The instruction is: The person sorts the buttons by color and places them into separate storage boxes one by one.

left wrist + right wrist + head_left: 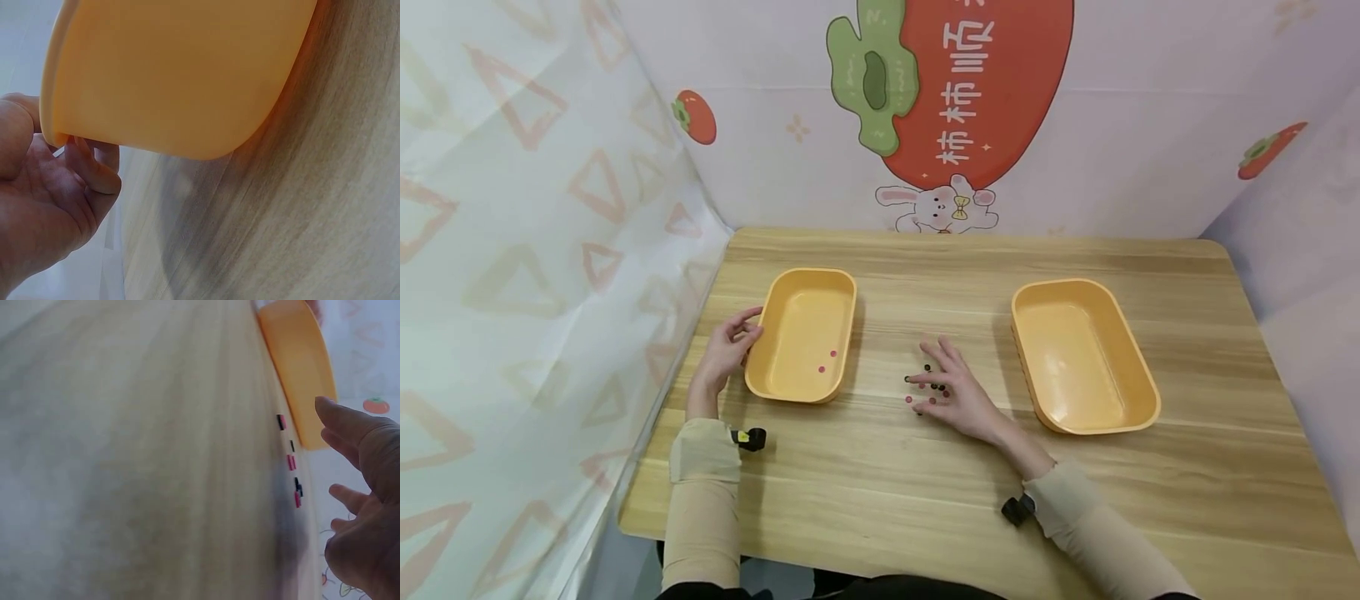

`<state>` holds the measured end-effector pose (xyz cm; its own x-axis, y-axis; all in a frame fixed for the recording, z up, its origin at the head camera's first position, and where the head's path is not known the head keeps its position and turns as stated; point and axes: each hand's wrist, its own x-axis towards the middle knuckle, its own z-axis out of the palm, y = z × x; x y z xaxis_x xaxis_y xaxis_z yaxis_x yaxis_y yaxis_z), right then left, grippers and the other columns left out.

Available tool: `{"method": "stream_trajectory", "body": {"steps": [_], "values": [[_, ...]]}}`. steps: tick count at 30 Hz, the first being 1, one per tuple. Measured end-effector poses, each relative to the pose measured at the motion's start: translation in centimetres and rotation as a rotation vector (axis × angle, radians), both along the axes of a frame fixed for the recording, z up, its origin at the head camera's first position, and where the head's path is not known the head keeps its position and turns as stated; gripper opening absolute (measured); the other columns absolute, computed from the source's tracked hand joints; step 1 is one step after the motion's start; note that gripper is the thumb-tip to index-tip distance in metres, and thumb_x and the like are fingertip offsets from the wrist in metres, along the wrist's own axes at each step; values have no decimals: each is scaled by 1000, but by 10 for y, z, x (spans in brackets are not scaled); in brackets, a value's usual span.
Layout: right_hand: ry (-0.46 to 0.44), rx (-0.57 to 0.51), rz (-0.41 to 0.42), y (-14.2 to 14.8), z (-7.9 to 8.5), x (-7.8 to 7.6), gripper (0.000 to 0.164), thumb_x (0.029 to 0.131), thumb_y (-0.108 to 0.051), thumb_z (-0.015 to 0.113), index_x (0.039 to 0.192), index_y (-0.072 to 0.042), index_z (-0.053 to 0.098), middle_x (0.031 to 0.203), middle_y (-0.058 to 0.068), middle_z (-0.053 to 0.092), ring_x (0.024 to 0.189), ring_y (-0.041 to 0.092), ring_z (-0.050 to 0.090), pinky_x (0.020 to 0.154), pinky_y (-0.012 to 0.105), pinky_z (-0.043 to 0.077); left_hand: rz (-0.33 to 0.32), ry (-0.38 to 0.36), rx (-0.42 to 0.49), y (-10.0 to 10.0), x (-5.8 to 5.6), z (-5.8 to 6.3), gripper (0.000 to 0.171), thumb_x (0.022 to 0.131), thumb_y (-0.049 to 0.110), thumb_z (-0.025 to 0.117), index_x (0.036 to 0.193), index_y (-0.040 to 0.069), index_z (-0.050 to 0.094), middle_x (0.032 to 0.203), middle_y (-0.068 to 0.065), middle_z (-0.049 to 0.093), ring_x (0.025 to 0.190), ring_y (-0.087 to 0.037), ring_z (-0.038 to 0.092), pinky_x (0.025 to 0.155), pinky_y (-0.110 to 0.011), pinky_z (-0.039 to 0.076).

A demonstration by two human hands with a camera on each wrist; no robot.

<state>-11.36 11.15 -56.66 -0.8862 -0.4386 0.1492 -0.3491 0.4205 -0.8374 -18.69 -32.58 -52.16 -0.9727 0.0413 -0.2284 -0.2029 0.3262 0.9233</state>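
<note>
Near the table's left side, my left hand (726, 354) grips the rim of an orange-yellow plastic basin (797, 333); in the left wrist view the fingers curl beneath that rim. Two small pink discs (822, 369) lie inside this basin. Mid-table, my right hand (958, 400) hovers over a loose cluster of small pink discs (908, 399) and black discs (927, 367). Its fingers are spread apart, and the right wrist view shows nothing between thumb and fingers. Part of the cluster is hidden under the hand.
A second orange-yellow basin (1078, 358) stands to the right of my right hand, with no discs visible in it. The wooden table (865, 500) meets a patterned cloth backdrop (1135, 158) behind and at the sides.
</note>
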Motion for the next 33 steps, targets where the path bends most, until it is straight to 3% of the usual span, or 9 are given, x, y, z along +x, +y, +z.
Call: {"method": "stream_trajectory", "body": {"steps": [9,15,19,26,27,29,33], "values": [[-8,20,2,-7,-11,-1,21,89,-8,91,109,-8,87,173,24,42,168,54,14,131,79,14,11,15,-5,2,2,-2,53,114,15,61,163,1,48,99,11,60,75,2,60,53,-19,47],[59,10,-22,-12,-18,-6,9,88,-7,91,96,-8,88,163,24,56,164,53,28,132,78,16,15,17,8,1,2,-1,52,114,16,60,163,2,49,99,13,60,75,1,60,54,-19,47],[104,-6,-2,-15,-21,-12,6,86,-7,92,89,-10,87,153,24,63,159,52,38,132,75,14,16,18,-2,0,2,0,52,115,17,60,163,3,49,98,14,60,75,2,59,54,-19,46],[108,-16,21,-18,-22,-15,9,85,-5,93,86,-10,85,149,23,67,155,50,43,133,75,11,3,12,-19,0,2,1,55,114,18,61,165,3,46,99,14,60,75,2,60,54,-20,47],[117,-24,19,-18,-22,-14,10,84,-6,93,87,-10,85,147,22,67,153,50,45,132,75,12,5,12,-21,0,2,1,55,114,17,61,165,3,47,99,13,60,75,1,60,54,-20,47],[142,-50,7,-18,-21,-14,13,83,-6,94,92,-8,85,143,22,69,145,47,51,129,68,27,4,12,-29,-1,2,1,55,114,18,61,165,2,47,99,13,60,76,1,60,54,-21,47],[230,-119,-36,-16,-18,-15,23,84,-6,93,102,-5,79,122,15,72,118,35,61,106,44,46,3,21,-42,1,0,2,53,114,17,61,164,2,48,100,11,59,75,0,59,54,-21,47]]}}
